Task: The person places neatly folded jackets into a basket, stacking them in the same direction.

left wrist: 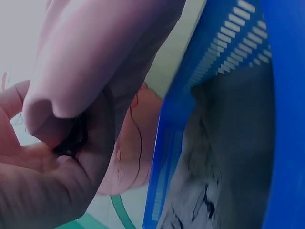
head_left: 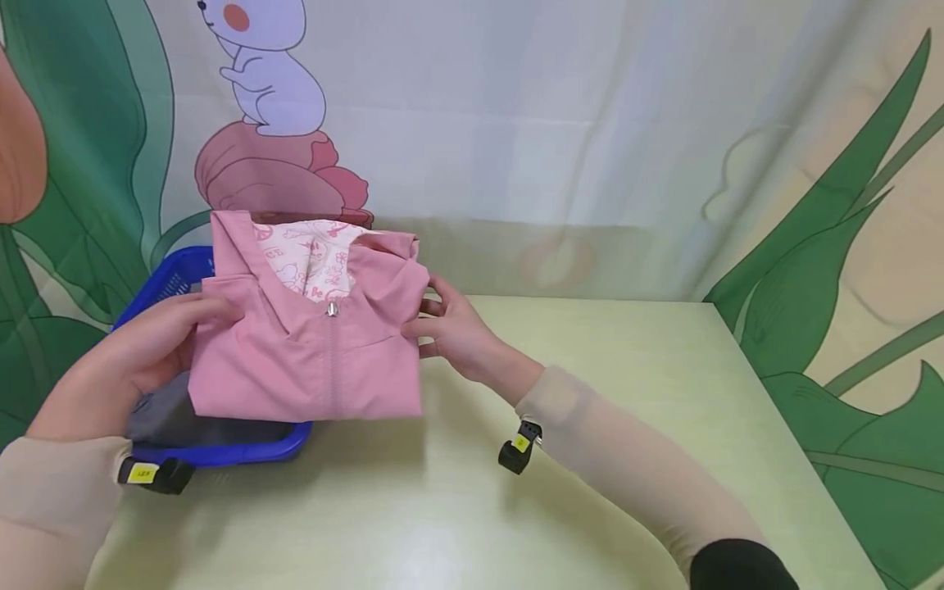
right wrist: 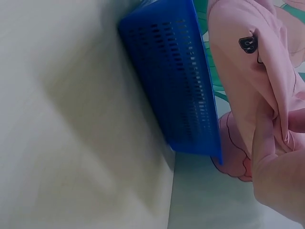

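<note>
A folded pink jacket (head_left: 376,360) with a front zipper and a white, pink-printed lining is held up in the head view. My left hand (head_left: 158,340) grips its left side, thumb on the front. At the opposite side, my right hand (head_left: 460,332) pinches the cloth between thumb and fingers. Beneath and behind the jacket stands a blue plastic basket (head_left: 258,452), partly hidden by it. Dark grey folded cloth (left wrist: 243,143) lies inside the basket, beside a light piece with dark print (left wrist: 195,191). The right wrist view shows a small black patch (right wrist: 248,45) on the jacket.
The basket stands on the left part of a pale yellow-green table (head_left: 590,492). A curtain (head_left: 516,123) printed with plants and a white animal hangs behind the table. The table's right edge runs beside large printed green leaves.
</note>
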Demonstrator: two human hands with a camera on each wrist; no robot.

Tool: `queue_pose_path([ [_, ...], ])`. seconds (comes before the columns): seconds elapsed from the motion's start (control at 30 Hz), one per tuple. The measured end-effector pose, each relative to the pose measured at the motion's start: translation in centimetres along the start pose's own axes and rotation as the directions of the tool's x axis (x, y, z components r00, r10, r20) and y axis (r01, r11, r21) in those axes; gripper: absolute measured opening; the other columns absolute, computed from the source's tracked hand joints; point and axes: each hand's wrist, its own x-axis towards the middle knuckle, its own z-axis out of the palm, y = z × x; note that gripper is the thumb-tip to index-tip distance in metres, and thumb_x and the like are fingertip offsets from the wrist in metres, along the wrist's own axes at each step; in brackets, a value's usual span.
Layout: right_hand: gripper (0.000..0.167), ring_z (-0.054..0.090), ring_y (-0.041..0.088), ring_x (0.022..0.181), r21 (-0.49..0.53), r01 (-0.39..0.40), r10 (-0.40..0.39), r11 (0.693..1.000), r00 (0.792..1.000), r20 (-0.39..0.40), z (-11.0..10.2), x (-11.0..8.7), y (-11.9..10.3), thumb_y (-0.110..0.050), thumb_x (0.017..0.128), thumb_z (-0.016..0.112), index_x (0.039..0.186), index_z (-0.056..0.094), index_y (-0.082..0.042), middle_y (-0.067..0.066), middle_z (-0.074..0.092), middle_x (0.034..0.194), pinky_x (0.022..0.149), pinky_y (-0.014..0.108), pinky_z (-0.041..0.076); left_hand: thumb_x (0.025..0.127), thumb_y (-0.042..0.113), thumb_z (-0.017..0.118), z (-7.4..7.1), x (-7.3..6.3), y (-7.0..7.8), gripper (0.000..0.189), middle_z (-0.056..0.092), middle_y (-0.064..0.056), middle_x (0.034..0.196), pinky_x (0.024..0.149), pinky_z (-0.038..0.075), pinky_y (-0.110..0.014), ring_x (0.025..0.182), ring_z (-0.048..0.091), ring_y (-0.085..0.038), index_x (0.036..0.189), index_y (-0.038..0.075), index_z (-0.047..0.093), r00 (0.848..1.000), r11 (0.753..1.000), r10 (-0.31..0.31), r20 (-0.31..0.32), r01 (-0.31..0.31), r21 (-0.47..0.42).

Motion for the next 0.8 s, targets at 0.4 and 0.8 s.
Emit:
queue_pose_path([
  [0.4, 0.076, 0.064, 0.025, 0.102, 0.056, -0.016, 0.018, 0.998, 0.999, -0.034, 4.7, 2.5, 1.5, 0.017, 0.088, 0.063, 0.152, 0.041, -0.015, 0.010, 0.063, 0.121, 0.077, 0.045, 0.060, 0.109, 0.021, 0.047, -5.6, -0.7, 0.2, 0.019, 0.070, 0.006, 0.096, 0.074, 0.061, -0.033, 0.083, 0.071, -0.014, 0.103, 0.024, 0.064, 0.999, 0.982, -0.035, -0.039, 0.042, 0.185],
  [0.8, 0.068, 0.064, 0.022, 0.094, 0.086, -0.015, 0.019, 0.996, 0.999, -0.050, 7.8, 4.3, 3.7, 0.018, 0.086, 0.064, 0.144, 0.046, -0.013, 0.008, 0.065, 0.110, 0.078, 0.045, 0.060, 0.110, 0.031, 0.046, -9.4, -0.1, -0.1, 0.014, 0.063, 0.015, 0.100, 0.080, 0.058, -0.030, 0.089, 0.067, -0.007, 0.113, 0.023, 0.056, 0.990, 0.936, -0.136, -0.049, 0.144, 0.320],
])
